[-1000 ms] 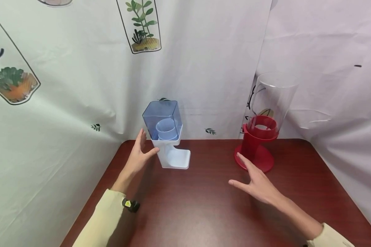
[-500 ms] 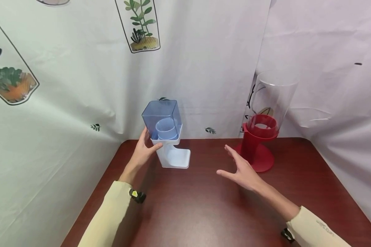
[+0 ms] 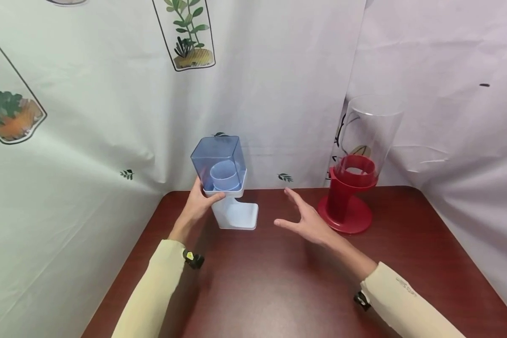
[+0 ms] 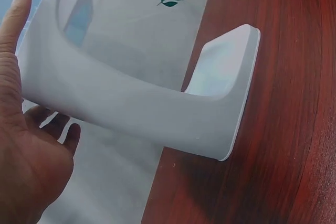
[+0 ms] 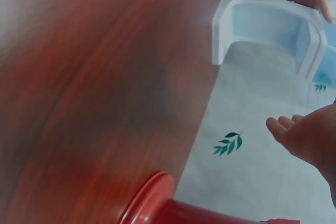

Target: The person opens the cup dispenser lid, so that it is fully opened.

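A white dispenser (image 3: 235, 217) with a clear blue square box (image 3: 207, 162) on top stands upright near the back of the table. My left hand (image 3: 197, 204) holds its left side just below the box. In the left wrist view, the thumb lies along the near face of the white body (image 4: 126, 95) and the fingers curl behind it. Between the dispenser and a red stand (image 3: 340, 202), my right hand (image 3: 310, 224) hovers above the table, fingers and thumb spread, touching nothing.
A tall clear cylinder (image 3: 373, 131) sits upright in the red stand's ring at the back right. The dark red-brown table (image 3: 270, 286) meets a white cloth backdrop (image 3: 274, 103) printed with plants, which also rises at both sides.
My left hand has moved right and taken hold of the dispenser's side. The right hand has moved left, away from the red stand towards the dispenser. Neither dispenser nor stand has visibly shifted.
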The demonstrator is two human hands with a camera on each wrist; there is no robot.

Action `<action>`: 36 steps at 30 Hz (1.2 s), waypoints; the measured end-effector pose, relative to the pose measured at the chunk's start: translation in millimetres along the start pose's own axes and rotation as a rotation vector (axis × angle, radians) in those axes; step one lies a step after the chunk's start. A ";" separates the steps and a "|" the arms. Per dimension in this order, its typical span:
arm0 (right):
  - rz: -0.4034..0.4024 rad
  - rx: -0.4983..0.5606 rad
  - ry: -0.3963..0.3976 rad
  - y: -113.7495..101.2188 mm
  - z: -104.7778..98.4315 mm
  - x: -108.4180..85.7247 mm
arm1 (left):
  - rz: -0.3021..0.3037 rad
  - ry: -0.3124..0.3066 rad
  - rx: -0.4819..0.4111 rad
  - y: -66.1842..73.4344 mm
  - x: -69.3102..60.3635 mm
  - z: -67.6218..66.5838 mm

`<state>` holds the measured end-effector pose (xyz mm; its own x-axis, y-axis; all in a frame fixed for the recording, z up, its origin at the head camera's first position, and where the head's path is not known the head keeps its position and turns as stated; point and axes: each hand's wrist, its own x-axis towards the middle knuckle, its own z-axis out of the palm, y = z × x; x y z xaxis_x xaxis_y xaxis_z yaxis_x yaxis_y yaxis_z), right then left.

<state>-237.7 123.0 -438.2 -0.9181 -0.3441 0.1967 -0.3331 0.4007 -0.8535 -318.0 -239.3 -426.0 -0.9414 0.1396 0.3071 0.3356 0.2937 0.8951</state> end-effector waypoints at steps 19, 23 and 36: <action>-0.013 0.016 0.040 -29.4 19.3 56.7 | -0.001 0.031 -0.070 15.3 3.7 8.5; -0.025 0.024 0.038 -38.0 23.5 66.9 | -0.007 0.030 -0.053 8.1 7.6 6.8; -0.066 0.051 0.043 -62.9 34.6 92.8 | 0.043 0.029 0.024 -6.1 10.4 4.9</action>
<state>-294.5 36.5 -382.9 -0.9031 -0.3312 0.2733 -0.3831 0.3340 -0.8612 -329.6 -235.0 -429.9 -0.9267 0.1247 0.3545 0.3758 0.3105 0.8732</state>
